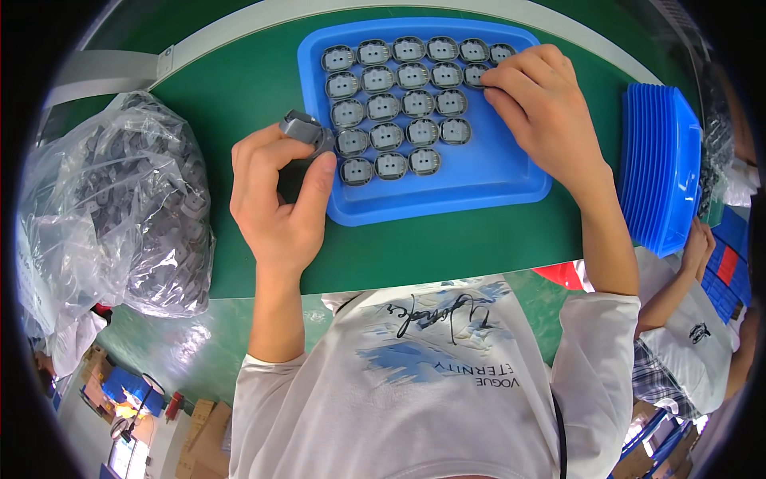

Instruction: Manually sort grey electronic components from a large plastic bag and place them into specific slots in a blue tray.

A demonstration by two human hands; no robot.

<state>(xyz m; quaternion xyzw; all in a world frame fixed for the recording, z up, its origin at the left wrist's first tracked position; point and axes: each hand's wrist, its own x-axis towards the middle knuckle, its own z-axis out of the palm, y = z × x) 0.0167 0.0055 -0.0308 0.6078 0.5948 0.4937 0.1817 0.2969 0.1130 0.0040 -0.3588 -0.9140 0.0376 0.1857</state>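
My left hand (279, 207) is closed just off the tray's left edge, thumb and fingers around a grey plastic housing (301, 125). A darker rounded edge shows by the thumb; whether it belongs to a second housing I cannot tell. Rows of oval grey plastic housings (386, 136) lie in a shallow blue tray (447, 209), their hollow sides with small holes facing up. Over the tray's right side, my right hand (546, 112) has its fingertips closed on an oval grey housing (474, 76) at the right end of the second row, partly covering it.
A clear plastic bag (152, 215) full of loose grey parts stands left on the green table (415, 255). Nested blue trays (658, 168) stand at the right. Beyond them, another person's hand (697, 247) reaches to the table edge. Cardboard boxes (203, 439) sit on the floor.
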